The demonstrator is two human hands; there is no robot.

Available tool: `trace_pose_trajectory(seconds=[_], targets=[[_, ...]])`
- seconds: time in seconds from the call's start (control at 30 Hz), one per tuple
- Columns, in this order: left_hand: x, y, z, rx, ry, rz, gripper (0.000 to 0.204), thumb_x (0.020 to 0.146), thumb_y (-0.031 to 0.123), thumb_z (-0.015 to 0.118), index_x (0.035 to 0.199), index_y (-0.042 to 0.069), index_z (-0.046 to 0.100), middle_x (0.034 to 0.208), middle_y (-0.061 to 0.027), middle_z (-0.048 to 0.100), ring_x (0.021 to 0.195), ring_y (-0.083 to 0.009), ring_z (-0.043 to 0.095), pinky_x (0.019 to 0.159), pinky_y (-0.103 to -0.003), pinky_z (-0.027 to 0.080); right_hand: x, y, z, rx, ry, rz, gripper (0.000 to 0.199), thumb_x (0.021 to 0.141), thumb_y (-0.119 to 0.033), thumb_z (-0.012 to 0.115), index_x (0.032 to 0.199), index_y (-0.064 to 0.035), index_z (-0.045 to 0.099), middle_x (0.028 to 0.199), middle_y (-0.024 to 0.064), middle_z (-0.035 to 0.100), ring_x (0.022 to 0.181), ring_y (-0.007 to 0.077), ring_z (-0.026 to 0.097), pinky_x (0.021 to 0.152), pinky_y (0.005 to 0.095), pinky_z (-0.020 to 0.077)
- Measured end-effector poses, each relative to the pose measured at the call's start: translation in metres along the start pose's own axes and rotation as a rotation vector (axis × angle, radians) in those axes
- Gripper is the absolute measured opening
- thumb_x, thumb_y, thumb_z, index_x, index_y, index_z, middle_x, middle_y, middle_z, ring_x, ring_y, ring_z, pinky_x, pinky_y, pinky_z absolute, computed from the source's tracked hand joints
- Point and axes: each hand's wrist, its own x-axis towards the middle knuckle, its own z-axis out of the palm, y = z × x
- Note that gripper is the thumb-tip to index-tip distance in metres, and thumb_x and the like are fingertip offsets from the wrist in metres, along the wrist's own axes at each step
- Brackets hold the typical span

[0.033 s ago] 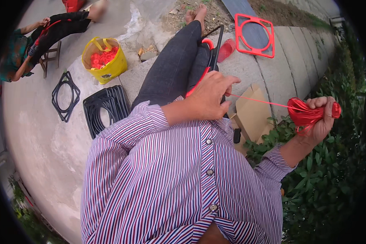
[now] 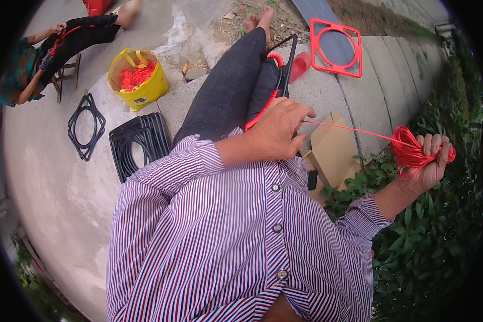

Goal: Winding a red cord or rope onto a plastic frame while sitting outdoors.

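Observation:
Over my lap stands a black frame (image 2: 291, 61) whose round inner ring is partly wrapped in red cord (image 2: 275, 60). My left hand (image 2: 276, 129) grips the wrapped part, thumb and forefinger spread apart; its other fingers are mostly hidden. Out to the right, my right hand (image 2: 432, 161) is closed round a looped bundle of red cord (image 2: 407, 149). A single strand (image 2: 354, 129) runs nearly straight from the bundle to my left hand. Where the strand meets the frame is hidden behind that hand.
A yellow bag (image 2: 153, 91) of red cord stands left of my legs, near stacked black frames (image 2: 129, 137) and a lone black frame (image 2: 71, 126). A red-wrapped frame (image 2: 335, 68) lies ahead. Cardboard (image 2: 330, 147) and bushes (image 2: 408, 236) are at right; another person (image 2: 24, 75) sits far left.
My right hand has moved a little farther right with the cord bundle, whose loops now spread more. My left hand has barely shifted on the frame.

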Motion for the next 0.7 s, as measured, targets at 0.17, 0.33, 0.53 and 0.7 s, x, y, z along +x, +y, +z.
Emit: trace_pose_trajectory(seconds=[0.17, 0.33, 0.53, 0.7], targets=[[0.016, -0.007, -0.010, -0.293, 0.231, -0.392, 0.013, 0.079, 0.000, 0.065, 0.091, 0.004, 0.061, 0.064, 0.0017, 0.052, 0.057, -0.0058, 0.047, 0.056, -0.024, 0.041, -0.006, 0.053, 0.004, -0.097, 0.175, -0.077, 0.010, 0.089, -0.005, 0.050, 0.099, -0.0037, 0.052, 0.078, 0.0065, 0.049, 0.069, 0.0172, 0.046, 0.066, 0.0299, 0.0414], [0.003, -0.076, -0.033, -0.190, 0.348, -0.648, 0.009, 0.086, 0.008, 0.064, 0.085, 0.001, 0.059, 0.068, 0.0009, 0.057, 0.059, -0.0054, 0.049, 0.054, -0.022, 0.041, -0.050, 0.175, 0.017, -1.013, -0.567, 0.422, 0.028, 0.066, 0.009, 0.053, 0.093, 0.0005, 0.055, 0.091, 0.0081, 0.054, 0.085, 0.0199, 0.056, 0.076, 0.0287, 0.0460], [-0.024, -0.074, -0.009, -0.055, 0.135, -0.698, 0.037, 0.090, 0.034, 0.057, 0.085, -0.003, 0.057, 0.077, -0.0254, 0.063, 0.078, -0.0399, 0.065, 0.068, -0.043, 0.049, -0.057, 0.232, 0.047, -0.963, -0.431, 0.554, 0.026, 0.076, -0.001, 0.068, 0.100, 0.0026, 0.059, 0.092, 0.0082, 0.065, 0.083, 0.0130, 0.063, 0.075, 0.0265, 0.0500], [-0.004, -0.062, -0.033, 0.071, 0.398, -0.524, 0.024, 0.090, 0.020, 0.059, 0.082, -0.001, 0.052, 0.063, -0.0074, 0.056, 0.059, -0.0109, 0.051, 0.055, -0.027, 0.043, -0.058, 0.242, 0.034, -0.780, -0.377, 0.561, 0.032, 0.081, -0.008, 0.068, 0.109, 0.0013, 0.055, 0.100, 0.0085, 0.063, 0.090, 0.0127, 0.062, 0.082, 0.0271, 0.0493]])
